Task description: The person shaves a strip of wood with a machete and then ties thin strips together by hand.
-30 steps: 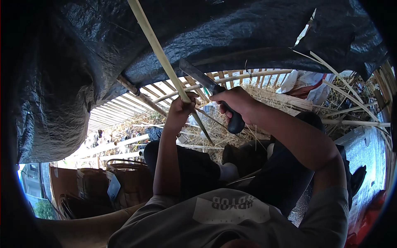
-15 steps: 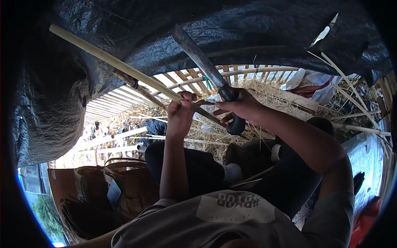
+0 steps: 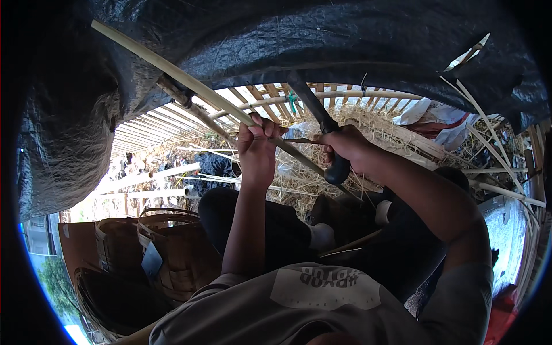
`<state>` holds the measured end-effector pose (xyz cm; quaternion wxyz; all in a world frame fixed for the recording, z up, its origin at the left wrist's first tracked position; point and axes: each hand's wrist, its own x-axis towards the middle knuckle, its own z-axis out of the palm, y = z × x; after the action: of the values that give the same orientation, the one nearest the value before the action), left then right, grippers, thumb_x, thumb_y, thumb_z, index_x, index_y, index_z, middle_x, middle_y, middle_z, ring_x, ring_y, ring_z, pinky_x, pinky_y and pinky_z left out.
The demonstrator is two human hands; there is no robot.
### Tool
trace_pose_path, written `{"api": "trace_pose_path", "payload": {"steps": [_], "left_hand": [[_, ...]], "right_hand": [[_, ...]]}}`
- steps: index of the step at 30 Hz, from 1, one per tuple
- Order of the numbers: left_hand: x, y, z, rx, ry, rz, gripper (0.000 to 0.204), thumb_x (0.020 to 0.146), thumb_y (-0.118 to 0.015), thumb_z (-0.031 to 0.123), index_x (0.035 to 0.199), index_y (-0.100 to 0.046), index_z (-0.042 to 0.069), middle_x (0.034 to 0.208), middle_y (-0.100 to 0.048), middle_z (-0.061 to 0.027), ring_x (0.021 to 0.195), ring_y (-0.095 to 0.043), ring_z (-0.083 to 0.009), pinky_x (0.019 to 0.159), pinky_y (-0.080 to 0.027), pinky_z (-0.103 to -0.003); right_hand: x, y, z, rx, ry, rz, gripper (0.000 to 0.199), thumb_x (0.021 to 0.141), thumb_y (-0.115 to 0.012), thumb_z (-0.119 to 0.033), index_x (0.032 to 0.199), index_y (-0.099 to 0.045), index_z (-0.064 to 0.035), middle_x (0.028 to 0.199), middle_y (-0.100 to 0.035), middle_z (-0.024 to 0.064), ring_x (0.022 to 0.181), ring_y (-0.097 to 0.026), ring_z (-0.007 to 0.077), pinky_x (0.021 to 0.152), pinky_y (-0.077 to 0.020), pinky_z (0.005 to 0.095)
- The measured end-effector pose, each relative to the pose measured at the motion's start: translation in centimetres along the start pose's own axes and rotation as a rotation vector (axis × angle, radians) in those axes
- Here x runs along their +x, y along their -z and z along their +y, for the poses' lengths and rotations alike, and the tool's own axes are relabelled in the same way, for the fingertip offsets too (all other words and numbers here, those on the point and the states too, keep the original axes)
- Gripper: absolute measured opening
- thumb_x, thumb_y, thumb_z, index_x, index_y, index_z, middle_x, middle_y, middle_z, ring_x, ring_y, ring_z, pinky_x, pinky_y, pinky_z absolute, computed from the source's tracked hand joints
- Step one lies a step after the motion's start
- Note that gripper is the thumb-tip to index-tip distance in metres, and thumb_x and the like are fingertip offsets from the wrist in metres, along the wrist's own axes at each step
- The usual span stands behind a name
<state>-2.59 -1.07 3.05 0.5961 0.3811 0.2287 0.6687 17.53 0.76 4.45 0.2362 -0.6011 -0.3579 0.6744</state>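
A long pale bamboo strip (image 3: 172, 70) slants from the upper left down to the right, its lower end near my knees. My left hand (image 3: 257, 152) is closed around its middle. In my right hand (image 3: 351, 146), fingers wrapped round the dark handle, is a machete (image 3: 310, 102), its blade pointing up and away. The handle's rounded butt (image 3: 337, 171) sticks out below my fist. A thin dark sliver (image 3: 299, 140) spans the gap between the strip near my left hand and my right fingertips; whether those fingers pinch it is unclear.
Straw and shavings (image 3: 374, 129) cover the ground beyond my legs, before a slatted bamboo fence (image 3: 270, 104). A black tarp (image 3: 241, 40) hangs above. Woven baskets (image 3: 178, 250) stand at my left; loose bamboo strips (image 3: 489, 123) and a white sack (image 3: 445, 123) lie right.
My right hand has moved slightly right, and the machete blade has swung right and more away from me. The bamboo strip has shifted up and right with my left hand.
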Motion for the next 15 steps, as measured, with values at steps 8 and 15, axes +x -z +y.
{"api": "trace_pose_path", "payload": {"steps": [8, 15], "left_hand": [[-0.2, -0.5, -0.4, -0.078, -0.095, 0.033, 0.025, 0.084, -0.045, -0.009, 0.096, -0.048, 0.013, 0.088, -0.045, 0.001, 0.084, -0.046, -0.016, 0.087, -0.04, -0.037], [-0.7, -1.0, -0.5, -0.089, -0.169, 0.05, 0.027, 0.085, -0.044, -0.01, 0.097, -0.049, 0.013, 0.088, -0.045, 0.0005, 0.083, -0.045, -0.0168, 0.084, -0.039, -0.035]], "right_hand": [[0.3, 1.1, 0.0, 0.047, -0.006, -0.028, 0.017, 0.086, -0.071, -0.014, 0.079, -0.06, -0.0029, 0.061, -0.052, 0.0023, 0.051, -0.054, 0.0141, 0.049, -0.0442, 0.0297], [-0.2, 1.4, -0.3, 0.001, 0.042, -0.033, 0.026, 0.078, -0.057, 0.002, 0.102, -0.067, 0.0038, 0.061, -0.052, 0.0029, 0.046, -0.049, 0.0131, 0.047, -0.0419, 0.0287]]}}
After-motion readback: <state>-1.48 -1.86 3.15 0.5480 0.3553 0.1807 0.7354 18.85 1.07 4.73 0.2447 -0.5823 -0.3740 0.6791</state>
